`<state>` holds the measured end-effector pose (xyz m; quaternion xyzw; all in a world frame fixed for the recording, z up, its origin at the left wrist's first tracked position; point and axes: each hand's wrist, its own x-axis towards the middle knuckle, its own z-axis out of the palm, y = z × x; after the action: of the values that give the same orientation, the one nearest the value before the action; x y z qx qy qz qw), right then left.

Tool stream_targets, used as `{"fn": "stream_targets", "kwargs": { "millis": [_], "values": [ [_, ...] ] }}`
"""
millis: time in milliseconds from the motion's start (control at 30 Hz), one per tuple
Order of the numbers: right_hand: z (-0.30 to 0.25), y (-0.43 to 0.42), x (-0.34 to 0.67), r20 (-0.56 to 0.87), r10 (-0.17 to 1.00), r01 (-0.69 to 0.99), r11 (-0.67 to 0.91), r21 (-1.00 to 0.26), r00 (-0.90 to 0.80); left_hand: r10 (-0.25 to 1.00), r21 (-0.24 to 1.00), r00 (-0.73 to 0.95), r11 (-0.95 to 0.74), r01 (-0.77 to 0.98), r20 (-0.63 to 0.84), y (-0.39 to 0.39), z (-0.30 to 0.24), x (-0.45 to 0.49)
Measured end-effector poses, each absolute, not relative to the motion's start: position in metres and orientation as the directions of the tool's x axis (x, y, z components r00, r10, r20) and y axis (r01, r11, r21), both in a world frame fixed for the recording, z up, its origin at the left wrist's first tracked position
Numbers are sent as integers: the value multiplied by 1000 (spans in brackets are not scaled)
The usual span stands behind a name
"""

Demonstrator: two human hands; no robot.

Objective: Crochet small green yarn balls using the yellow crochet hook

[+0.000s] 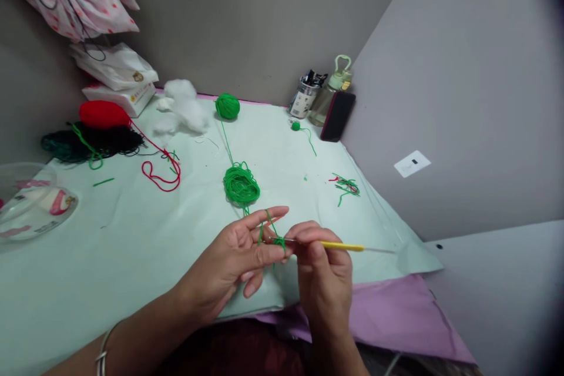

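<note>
My left hand (240,255) pinches a small green crochet piece (279,242) between thumb and fingers, with green yarn looped over its raised index finger. In my right hand (324,264) is a crochet hook (343,245) with a yellow handle, its metal tip at the crochet piece. A bit of orange strand (275,220) shows by the left fingers. Just beyond the hands lies a loose coil of green yarn (241,184). From it a strand runs back to a green yarn ball (228,106).
Red yarn (104,114) and dark yarn (110,142) lie left, near white stuffing (180,108) and a plastic container (35,211). At right stand a pen cup (303,98), a bottle (321,107) and a leaning phone (338,116). Yarn scraps (348,186) lie nearer.
</note>
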<state>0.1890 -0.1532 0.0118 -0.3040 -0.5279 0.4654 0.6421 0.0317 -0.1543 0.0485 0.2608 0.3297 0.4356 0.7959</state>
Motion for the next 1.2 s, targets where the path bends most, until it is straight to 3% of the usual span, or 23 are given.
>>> {"fn": "stream_targets", "kwargs": {
  "millis": [200,333,467,567,700,800,867,900,1067,1200],
  "values": [
    [16,-147,191,135,990,-391,114,-913,-27,832,623,467,541,-564,-300,-155,46,25],
    [18,-146,186,80,993,-444,36,-895,-82,884,722,389,444,-530,-258,-158,44,29],
    [16,-149,176,195,981,-398,177,-900,-6,953,882,241,268,-388,-184,-160,44,33],
    [15,-153,172,293,956,-315,284,-905,21,963,895,187,250,-369,-193,-163,48,31],
    [25,-144,181,412,894,-166,386,-908,-174,965,854,130,262,-450,-228,-166,55,19],
    [37,-119,188,374,854,88,431,-898,-361,967,824,70,244,-511,-244,-170,58,6],
    [41,-96,185,319,810,338,515,-787,-491,968,816,37,230,-530,-249,-173,58,-1],
    [42,-85,181,302,784,375,547,-748,-542,967,813,28,228,-535,-253,-175,59,-3],
    [27,-35,150,173,666,390,606,-693,-726,957,782,-1,237,-577,-291,-184,67,-12],
    [29,11,154,104,673,374,524,-765,-732,930,721,-140,161,-673,-339,-194,79,-48]
  ]
}}
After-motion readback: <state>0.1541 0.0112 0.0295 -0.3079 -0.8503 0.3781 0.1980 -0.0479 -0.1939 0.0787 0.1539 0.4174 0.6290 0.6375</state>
